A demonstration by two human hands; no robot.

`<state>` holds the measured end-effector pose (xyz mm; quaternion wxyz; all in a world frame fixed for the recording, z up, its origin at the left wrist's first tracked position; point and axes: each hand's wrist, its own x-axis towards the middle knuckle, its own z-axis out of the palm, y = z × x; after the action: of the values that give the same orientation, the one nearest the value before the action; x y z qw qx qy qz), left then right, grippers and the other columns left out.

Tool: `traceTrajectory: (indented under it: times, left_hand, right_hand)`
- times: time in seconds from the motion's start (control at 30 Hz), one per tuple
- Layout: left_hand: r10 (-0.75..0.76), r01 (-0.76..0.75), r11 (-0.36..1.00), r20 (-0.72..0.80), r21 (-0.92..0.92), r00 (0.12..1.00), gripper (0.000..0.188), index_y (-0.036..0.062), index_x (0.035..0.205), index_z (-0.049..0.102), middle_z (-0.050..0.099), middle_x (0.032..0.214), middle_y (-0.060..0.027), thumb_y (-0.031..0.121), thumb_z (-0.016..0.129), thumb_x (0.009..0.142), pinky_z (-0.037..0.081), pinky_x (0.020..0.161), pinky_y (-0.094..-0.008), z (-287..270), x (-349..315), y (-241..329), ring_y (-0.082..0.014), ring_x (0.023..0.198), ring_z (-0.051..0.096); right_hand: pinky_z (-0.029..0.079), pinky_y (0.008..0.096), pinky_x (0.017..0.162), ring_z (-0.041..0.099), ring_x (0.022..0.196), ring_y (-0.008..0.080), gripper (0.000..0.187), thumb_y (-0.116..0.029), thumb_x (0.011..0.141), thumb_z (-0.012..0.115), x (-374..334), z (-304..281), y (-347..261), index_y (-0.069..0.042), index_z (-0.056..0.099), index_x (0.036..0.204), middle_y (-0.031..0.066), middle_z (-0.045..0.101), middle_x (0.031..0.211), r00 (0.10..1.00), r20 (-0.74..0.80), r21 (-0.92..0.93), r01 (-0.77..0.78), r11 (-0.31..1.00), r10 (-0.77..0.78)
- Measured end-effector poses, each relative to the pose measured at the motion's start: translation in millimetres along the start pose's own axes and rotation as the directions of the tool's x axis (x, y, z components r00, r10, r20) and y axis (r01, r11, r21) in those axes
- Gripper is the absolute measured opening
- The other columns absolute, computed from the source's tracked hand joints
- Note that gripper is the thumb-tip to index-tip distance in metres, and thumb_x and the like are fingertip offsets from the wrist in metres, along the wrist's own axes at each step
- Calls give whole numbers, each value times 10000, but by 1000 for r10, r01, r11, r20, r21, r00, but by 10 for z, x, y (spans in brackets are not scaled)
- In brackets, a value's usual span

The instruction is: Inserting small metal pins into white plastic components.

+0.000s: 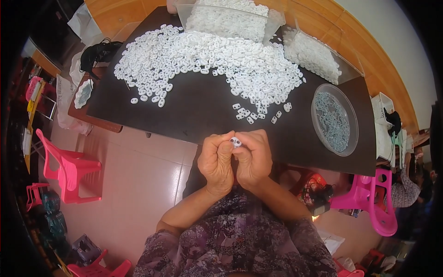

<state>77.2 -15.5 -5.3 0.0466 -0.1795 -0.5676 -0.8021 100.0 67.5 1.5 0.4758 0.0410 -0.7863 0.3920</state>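
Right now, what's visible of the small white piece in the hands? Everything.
The small white piece looks like plastic, with two dark openings side by side in its visible face. The left hand and right hand pinch it near the edge of the dark table. Fingers partly cover it; its back is hidden.

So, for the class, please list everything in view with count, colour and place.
Dark rectangular table: 1, dark brown, centre.
Small two-holed pieces: uncountable, white, heaped on the table.
Clear plastic bins: 2, clear with white contents, far side.
Round plastic tray: 1, clear with blue-green contents, table's right end.
Small shallow dish: 1, white with blue-green contents, left of the table.
Plastic chair: 1 fully shown, pink, left floor.
Plastic basket: 1, white, right of the table.
Rim clutter: uncountable, mixed, too dim to name.
Held small piece: 1, white, between the fingertips.
Left hand, right hand: 2, bare, before the table.
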Motion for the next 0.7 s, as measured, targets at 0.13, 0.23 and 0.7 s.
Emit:
traceTrajectory:
  times: [0.13, 0.23, 0.7]
  left_hand:
    - [122, -117, 986, -39, 115, 992, 135, -2, 987, 606, 525, 765, -7, 112, 555, 936, 399, 589, -203, -2, 14, -78, -69, 666, 465]
    - [115, -110, 989, -49, 103, 992, 135, -2, 963, 599, 520, 754, -9, 123, 556, 937, 397, 582, -207, 14, 12, -87, -74, 658, 461]
    - [39, -39, 995, 0, 95, 999, 190, -14, 1002, 600, 555, 849, -20, 156, 528, 956, 407, 685, -211, 47, 37, -39, -77, 755, 488]
  right_hand:
    - [460, 320, 570, 553, 685, 255, 224, -32, 785, 672, 11, 26, 24, 36, 580, 978, 128, 608, 839, 998, -17, 3, 63, 998, -63]
    - [451, 322, 557, 544, 665, 252, 197, -37, 803, 658, -4, 42, 51, 36, 578, 968, 124, 597, 818, 997, -30, 10, 71, 997, -71]
    - [453, 330, 611, 537, 724, 257, 195, -54, 838, 629, 2, 14, 76, 22, 560, 1003, 123, 587, 863, 999, -28, 4, 28, 1000, -27]
